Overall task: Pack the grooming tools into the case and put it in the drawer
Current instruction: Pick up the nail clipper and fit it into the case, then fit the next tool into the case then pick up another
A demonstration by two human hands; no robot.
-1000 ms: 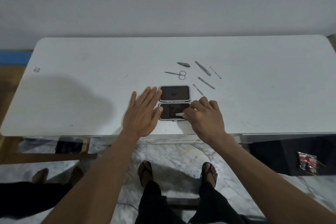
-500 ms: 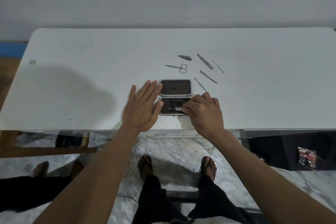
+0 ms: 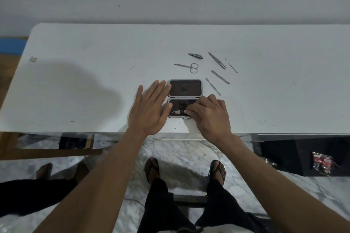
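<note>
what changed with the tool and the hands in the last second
The right hand has slid the small metal tool leftward under the elastic loop in the near half of the case, and still pinches its end. The left hand stays flat beside the case. The scissors and the other loose tools have not moved.

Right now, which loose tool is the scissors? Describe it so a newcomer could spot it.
On the white table, look just beyond the open case to the scatter of metal tools. The scissors lie leftmost, the only tool with two round finger loops.
</note>
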